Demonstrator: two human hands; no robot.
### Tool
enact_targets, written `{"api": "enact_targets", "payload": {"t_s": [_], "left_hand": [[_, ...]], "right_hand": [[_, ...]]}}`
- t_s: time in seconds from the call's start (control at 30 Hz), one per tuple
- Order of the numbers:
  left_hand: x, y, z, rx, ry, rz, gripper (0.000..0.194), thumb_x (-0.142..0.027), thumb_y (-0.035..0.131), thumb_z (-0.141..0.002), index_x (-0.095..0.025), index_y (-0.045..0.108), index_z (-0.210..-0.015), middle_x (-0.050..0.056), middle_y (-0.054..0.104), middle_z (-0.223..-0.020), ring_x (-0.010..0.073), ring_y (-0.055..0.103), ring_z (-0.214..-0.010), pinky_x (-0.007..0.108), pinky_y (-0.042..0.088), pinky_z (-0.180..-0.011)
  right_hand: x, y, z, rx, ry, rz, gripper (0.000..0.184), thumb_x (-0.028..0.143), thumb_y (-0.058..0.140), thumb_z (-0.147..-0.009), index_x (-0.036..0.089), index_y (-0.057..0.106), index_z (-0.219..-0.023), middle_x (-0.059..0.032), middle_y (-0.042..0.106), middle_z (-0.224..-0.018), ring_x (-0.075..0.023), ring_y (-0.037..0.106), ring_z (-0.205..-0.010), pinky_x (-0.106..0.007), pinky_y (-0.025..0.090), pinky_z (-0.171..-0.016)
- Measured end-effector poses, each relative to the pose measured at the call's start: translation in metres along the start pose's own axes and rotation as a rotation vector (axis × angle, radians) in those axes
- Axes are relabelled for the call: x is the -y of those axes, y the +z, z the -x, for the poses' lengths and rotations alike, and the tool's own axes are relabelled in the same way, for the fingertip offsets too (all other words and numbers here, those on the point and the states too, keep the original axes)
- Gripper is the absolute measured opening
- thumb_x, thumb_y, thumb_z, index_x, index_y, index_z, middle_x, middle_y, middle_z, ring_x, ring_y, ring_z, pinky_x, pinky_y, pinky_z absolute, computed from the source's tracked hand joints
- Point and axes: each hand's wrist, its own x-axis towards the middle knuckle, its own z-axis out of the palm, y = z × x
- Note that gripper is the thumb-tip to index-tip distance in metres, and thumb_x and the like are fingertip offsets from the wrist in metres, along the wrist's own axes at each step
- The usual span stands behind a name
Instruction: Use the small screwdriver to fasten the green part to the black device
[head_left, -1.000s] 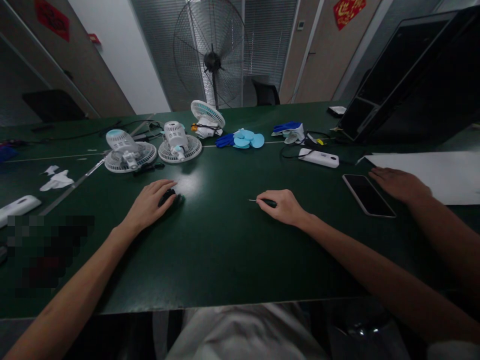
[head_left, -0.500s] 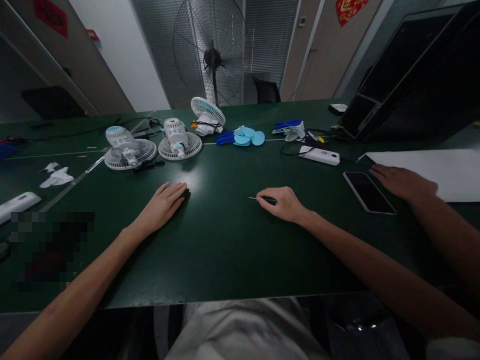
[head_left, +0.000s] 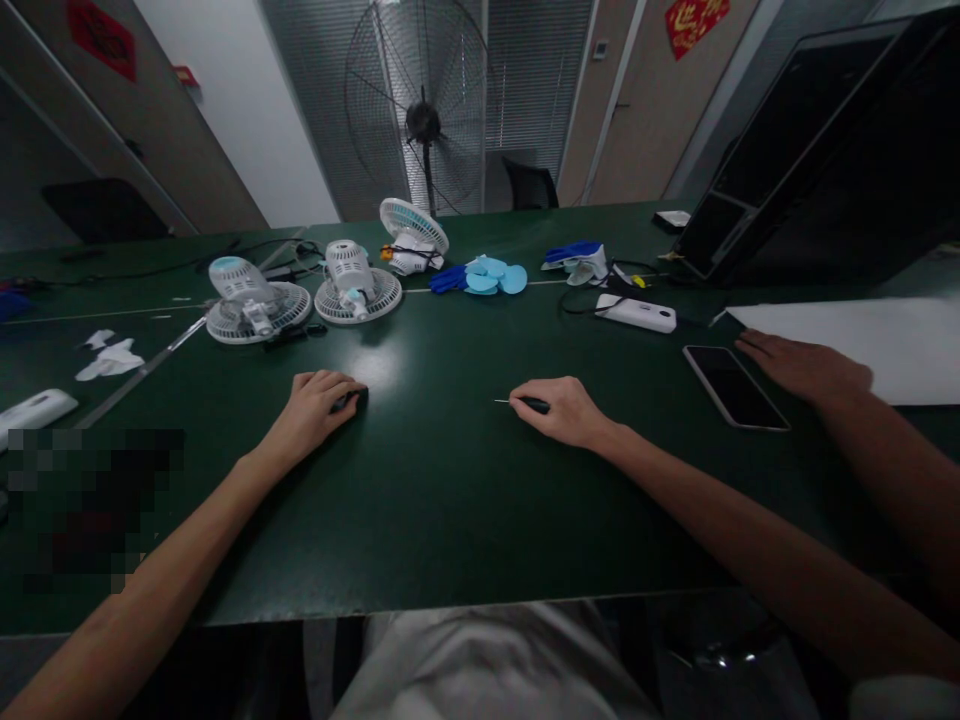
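My right hand [head_left: 562, 408] is closed around a small screwdriver [head_left: 537, 405] with a dark handle. Its thin metal shaft points left, just above or on the green table [head_left: 420, 520]. To the left, my left hand [head_left: 319, 405] rests on the table with its fingers bent and the thumb apart from them. A dark patch shows between that thumb and the fingers; whether it is shadow or a thing I cannot tell. Bare tabletop lies between the two hands.
Small white fans [head_left: 360, 295] lie along the back left, near light blue fan blades [head_left: 491, 275] and gloves [head_left: 581, 262]. A white power strip [head_left: 637, 312] and a phone [head_left: 735, 387] lie right. Another person's hand [head_left: 806, 365] rests on white paper [head_left: 911, 345].
My left hand has gone from lying flat with fingers stretched to bent fingers, drawn slightly back. My right hand still grips the screwdriver in nearly the same place.
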Motion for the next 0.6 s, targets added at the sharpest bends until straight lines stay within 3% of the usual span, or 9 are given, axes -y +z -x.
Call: {"api": "enact_targets", "payload": {"t_s": [0.27, 0.47, 0.6], "left_hand": [[0.0, 0.002, -0.004, -0.014, 0.029, 0.021, 0.033, -0.035, 0.046, -0.104, -0.022, 0.07, -0.121, 0.01, 0.073, -0.118, 0.0275, 0.063, -0.107, 0.045, 0.039, -0.095], [0.015, -0.001, 0.002, -0.243, -0.117, 0.03, 0.036, -0.043, 0.048, -0.102, -0.024, 0.074, -0.119, 0.009, 0.073, -0.118, 0.0282, 0.066, -0.106, 0.042, 0.048, -0.092], [0.026, -0.009, 0.012, -0.296, -0.215, 0.093, 0.037, -0.047, 0.05, -0.101, -0.026, 0.075, -0.117, 0.006, 0.074, -0.12, 0.027, 0.07, -0.105, 0.04, 0.052, -0.092]], "right_hand": [[0.0, 0.0, 0.0, 0.016, 0.001, -0.026, 0.025, 0.031, 0.057, -0.103, 0.018, 0.072, -0.117, -0.0053, 0.077, -0.109, -0.0188, 0.073, -0.092, -0.033, 0.058, -0.082], [-0.002, 0.001, -0.001, 0.009, 0.003, 0.007, 0.025, 0.032, 0.057, -0.103, 0.018, 0.073, -0.116, -0.0048, 0.077, -0.108, -0.0191, 0.073, -0.092, -0.035, 0.058, -0.083], [-0.003, 0.002, -0.001, 0.009, 0.008, 0.009, 0.025, 0.033, 0.057, -0.103, 0.019, 0.073, -0.116, -0.004, 0.077, -0.107, -0.0185, 0.073, -0.091, -0.034, 0.057, -0.083]]}}
